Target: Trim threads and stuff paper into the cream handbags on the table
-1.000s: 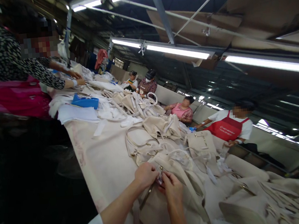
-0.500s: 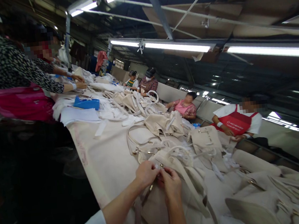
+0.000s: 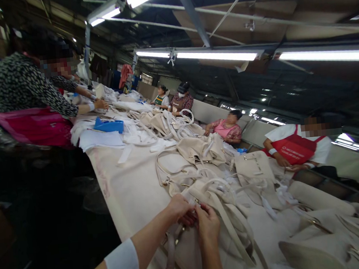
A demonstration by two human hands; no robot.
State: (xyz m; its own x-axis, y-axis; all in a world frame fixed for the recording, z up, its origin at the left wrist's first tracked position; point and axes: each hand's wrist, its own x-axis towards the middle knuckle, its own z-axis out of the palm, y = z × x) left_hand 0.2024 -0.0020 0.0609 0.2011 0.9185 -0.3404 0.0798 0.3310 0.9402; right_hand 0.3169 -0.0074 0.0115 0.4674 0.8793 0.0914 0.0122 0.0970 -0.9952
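Observation:
A beige handbag (image 3: 191, 252) lies before me at the near part of the table, with its strap (image 3: 228, 227) looping off to the right. My left hand (image 3: 181, 210) reaches in from the lower left, fingers closed in a pinch at a small metal fitting (image 3: 198, 201) of the bag. Right against it, my right hand (image 3: 208, 222) is closed too, thumb and forefinger at the same fitting. The exact bit between the fingertips is hidden. Just beyond, another beige bag (image 3: 200, 149) lies with its thin strap curving left.
More beige bags (image 3: 328, 230) lie at the right. White sheets (image 3: 99, 139) and a blue object (image 3: 108, 125) sit farther along the table (image 3: 121, 186). A co-worker in a patterned top (image 3: 28, 81) stands on the left; a person in a red apron (image 3: 298, 146) and others are across.
The view has shifted slightly, so the scene sits a little farther right. My left hand has turned, with its fingers lower beside the right hand. Both hands remain at the bag's fitting.

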